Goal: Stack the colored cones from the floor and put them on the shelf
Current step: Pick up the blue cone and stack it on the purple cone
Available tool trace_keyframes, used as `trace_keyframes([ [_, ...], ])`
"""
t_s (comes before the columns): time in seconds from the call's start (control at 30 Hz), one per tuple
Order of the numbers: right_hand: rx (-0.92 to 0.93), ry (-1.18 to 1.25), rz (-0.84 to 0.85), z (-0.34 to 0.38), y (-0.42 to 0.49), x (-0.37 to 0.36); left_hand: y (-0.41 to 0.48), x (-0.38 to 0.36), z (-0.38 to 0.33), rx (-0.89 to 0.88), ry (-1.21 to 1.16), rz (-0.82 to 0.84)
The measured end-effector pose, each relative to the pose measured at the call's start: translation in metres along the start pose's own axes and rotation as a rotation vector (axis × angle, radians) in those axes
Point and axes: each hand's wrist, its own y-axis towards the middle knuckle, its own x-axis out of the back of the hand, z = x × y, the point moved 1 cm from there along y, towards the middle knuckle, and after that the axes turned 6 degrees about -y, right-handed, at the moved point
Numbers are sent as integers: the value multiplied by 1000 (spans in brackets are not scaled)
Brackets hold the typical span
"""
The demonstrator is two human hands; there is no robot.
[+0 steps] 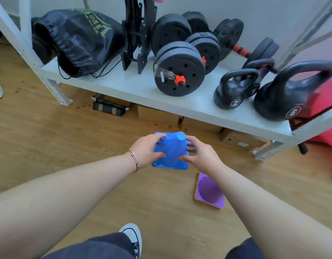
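Observation:
A blue cone (pixel 173 149) with a square base is held above the wooden floor, its flat tip pointing up and away. My left hand (pixel 147 148) grips its left side and my right hand (pixel 202 155) grips its right side. On the floor to the right stands a purple cone (pixel 210 191) on top of other cones, with yellow and orange base edges showing beneath it; my right forearm hides part of it. The white shelf (pixel 135 85) runs across in front of me, just beyond the blue cone.
The shelf holds a black drawstring bag (pixel 77 40), a black folded frame (pixel 137 34), dumbbells with black plates (pixel 180 68) and three kettlebells (pixel 284 90). Cardboard boxes (pixel 198 122) and a small black case (pixel 110 107) lie under it. My shoe (pixel 132 234) is at the bottom.

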Motion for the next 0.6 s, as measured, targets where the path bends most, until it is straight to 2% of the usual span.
trace_keyframes([
  [0.37, -84, 29, -38, -75, -52, 84, 34, -55, -108, -85, 80, 144],
  [0.6, -193, 5, -51, -139, -83, 93, 40, -129, -140, -67, 39, 220],
])
